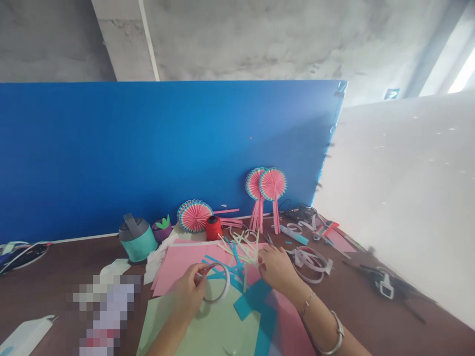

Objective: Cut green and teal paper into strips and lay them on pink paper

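Observation:
My left hand (190,290) pinches a roll of white tape (226,284), its ring tilted above a light green paper sheet (174,324). To the right, my right hand (278,267) has its fingers curled down over the edge of a pile of paper strips; whatever lies in its fingertips is hidden. Pale green strips (237,247) and blue strips (216,261) lie loosely between the hands. Beneath them are pink sheets (172,269) and blue paper pieces (256,296). Close behind the right hand shows a grey pointed blade tip (269,239).
Pink pleated paper rosettes (273,184) lean on the blue partition (166,148); another rosette (195,216) lies behind a red spool (213,228). A teal pot (138,242) stands left. On the right are a glue tube (294,235), curled tape (311,262) and a cable (386,287).

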